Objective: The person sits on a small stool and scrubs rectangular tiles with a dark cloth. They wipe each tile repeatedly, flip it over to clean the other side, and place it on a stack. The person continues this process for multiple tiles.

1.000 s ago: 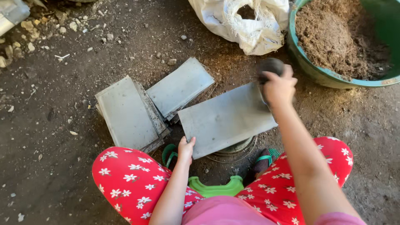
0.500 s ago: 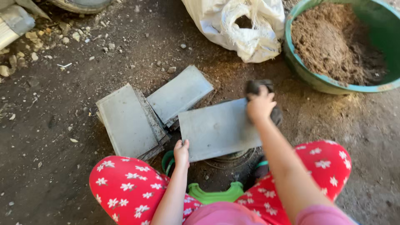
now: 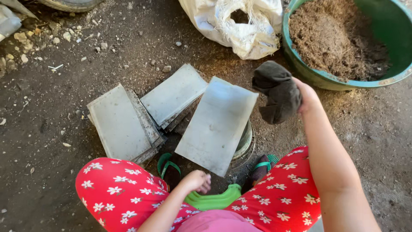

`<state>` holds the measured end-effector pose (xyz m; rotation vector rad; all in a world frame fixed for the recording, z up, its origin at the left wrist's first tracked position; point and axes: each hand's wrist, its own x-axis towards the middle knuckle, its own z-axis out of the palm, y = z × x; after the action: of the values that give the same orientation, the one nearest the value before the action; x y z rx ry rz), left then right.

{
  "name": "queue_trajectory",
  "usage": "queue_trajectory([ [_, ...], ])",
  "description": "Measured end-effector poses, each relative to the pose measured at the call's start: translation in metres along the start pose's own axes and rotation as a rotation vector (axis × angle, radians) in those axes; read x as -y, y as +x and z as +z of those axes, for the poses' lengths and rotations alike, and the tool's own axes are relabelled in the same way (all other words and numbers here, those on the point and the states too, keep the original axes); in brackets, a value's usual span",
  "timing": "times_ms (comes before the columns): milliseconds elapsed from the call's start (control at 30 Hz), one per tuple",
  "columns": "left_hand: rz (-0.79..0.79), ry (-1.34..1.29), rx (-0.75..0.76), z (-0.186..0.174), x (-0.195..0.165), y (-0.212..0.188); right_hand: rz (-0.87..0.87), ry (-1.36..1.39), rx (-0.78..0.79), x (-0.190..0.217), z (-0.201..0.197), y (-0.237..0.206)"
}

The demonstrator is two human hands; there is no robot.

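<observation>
My right hand point(image 3: 307, 96) grips a dark crumpled rag point(image 3: 277, 91), held in the air just right of a grey rectangular tray point(image 3: 217, 124). That tray rests tilted on a round container point(image 3: 245, 144) between my feet. My left hand point(image 3: 197, 180) is loosely curled at the tray's near edge, and I cannot tell if it touches it. Two stacks of similar grey trays lie to the left, one nearer point(image 3: 122, 124) and one farther point(image 3: 174, 94).
A green basin point(image 3: 300, 64) full of brown soil sits at the upper right. A white woven sack point(image 3: 244, 25) lies open beside it. Small stones scatter over the dirt ground at the upper left. A low green stool point(image 3: 212, 199) is under me.
My right hand has lifted the rag off the tray's far corner and moved it right. The tray has turned from lying crosswise to pointing away from me. My left hand has curled up.
</observation>
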<state>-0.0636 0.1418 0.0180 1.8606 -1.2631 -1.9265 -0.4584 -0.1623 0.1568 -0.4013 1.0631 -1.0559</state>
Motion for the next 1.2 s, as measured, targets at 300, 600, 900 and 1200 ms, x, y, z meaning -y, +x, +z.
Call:
queue_trajectory([
  [300, 0.691, 0.581, -0.551, -0.055, -0.22, 0.061, -0.608, -0.829, -0.273, 0.019, -0.013, -0.016],
  [600, 0.363, 1.422, -0.255, -0.057, -0.329, 0.205, -0.776, -1.35, -0.367, -0.006, -0.012, 0.001],
  [900, 0.19, 1.13, -0.511, -0.165, -0.285, 0.188, -0.925, -1.233, -0.466, 0.013, -0.031, -0.008],
  [1200, -0.009, 0.52, -0.787, -0.189, -0.107, 0.092, -1.027, -1.401, -0.38, -0.017, 0.036, -0.054],
])
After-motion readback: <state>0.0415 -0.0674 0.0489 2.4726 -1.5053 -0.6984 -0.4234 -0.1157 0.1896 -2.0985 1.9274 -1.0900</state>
